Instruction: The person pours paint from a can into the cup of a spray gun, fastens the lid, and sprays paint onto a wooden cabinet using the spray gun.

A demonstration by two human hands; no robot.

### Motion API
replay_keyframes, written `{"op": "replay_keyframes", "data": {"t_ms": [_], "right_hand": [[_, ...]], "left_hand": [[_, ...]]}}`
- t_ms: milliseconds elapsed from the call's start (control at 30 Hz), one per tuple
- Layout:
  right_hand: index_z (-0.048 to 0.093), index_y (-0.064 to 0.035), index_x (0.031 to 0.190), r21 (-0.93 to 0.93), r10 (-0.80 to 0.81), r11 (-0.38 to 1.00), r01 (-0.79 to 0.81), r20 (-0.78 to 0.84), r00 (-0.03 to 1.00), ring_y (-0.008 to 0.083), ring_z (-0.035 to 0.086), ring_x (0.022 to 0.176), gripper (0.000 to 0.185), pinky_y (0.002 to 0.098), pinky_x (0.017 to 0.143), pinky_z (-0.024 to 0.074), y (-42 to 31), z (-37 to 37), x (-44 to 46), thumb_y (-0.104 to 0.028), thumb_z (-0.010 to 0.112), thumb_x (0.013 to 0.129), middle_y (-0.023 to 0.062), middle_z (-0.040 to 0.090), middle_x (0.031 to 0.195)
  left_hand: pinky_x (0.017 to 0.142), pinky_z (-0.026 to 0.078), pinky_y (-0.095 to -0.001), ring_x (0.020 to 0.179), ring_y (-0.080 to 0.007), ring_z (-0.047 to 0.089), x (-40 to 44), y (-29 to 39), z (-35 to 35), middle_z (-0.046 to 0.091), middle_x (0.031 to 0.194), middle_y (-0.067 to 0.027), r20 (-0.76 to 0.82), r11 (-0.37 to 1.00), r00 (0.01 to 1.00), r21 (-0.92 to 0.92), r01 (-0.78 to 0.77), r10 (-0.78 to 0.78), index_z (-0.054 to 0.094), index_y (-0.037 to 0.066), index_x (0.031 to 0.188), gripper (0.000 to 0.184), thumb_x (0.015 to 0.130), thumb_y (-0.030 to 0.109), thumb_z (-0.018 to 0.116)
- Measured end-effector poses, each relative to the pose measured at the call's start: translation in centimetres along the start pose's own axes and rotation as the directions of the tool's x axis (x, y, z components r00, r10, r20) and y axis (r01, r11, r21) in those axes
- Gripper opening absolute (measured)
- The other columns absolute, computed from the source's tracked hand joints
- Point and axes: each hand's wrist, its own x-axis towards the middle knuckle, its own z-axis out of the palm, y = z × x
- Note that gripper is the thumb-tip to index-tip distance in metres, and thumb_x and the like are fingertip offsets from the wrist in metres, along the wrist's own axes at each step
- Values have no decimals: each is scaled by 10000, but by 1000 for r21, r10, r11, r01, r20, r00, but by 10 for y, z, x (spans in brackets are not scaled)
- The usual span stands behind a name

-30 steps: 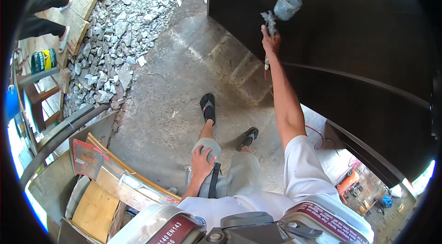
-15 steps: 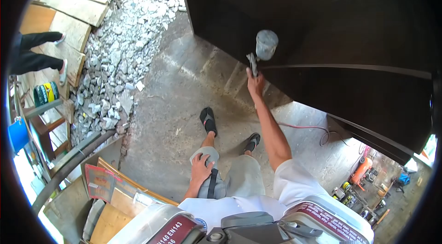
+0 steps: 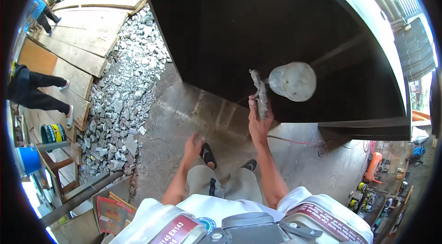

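My right hand is wrapped round the handle of a paint-stained spray gun. A whitish, smeared cup is fixed to the gun's right side. Gun and cup are held up in front of a large dark brown panel, which fills the upper middle of the view; I cannot tell how far apart they are. My left hand hangs in the air above my left knee, slightly blurred, its fingers apart and nothing in it.
A reddish hose runs along the concrete floor towards an orange tank and tools. Grey rubble and wooden boards lie leftward. One person in dark trousers and another in blue stand there. A blue bucket is nearby.
My left hand has lifted off my knee and moved forward. The spray gun, still in my right hand, now appears larger and lower, with its cup further right. My view has tilted up.
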Motion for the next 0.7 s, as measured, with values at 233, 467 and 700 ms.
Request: {"op": "replay_keyframes", "data": {"t_ms": [233,467,700], "right_hand": [[656,-44,1013,107,-71,990,96,-217,974,42,426,528,175,232,467,333,-125,-42,22,-209,634,959,-20,609,787],[643,-60,993,79,-33,994,75,-436,899,24,425,533,171,211,458,333,-169,-136,-4,-217,680,934,-39,593,778],[665,-41,956,103,-19,992,76,-467,884,37,430,514,210,216,460,335,-228,-228,-40,-250,667,944,-31,573,708]], "left_hand": [[903,487,-370,1078,-255,630,132,222,-57,651,1149,-151,-20,873,960,-411,-263,280,513,43,1348,587,938,451,615],[1144,262,-523,1426,-328,289,121,491,-71,341,1510,-197,133,243,764,-970,-31,631,206,95,1531,953,873,745,435],[1172,222,-481,1355,-299,371,70,616,-18,432,1484,-52,-106,-328,828,-940,98,550,452,118,1427,992,783,867,365]]}}
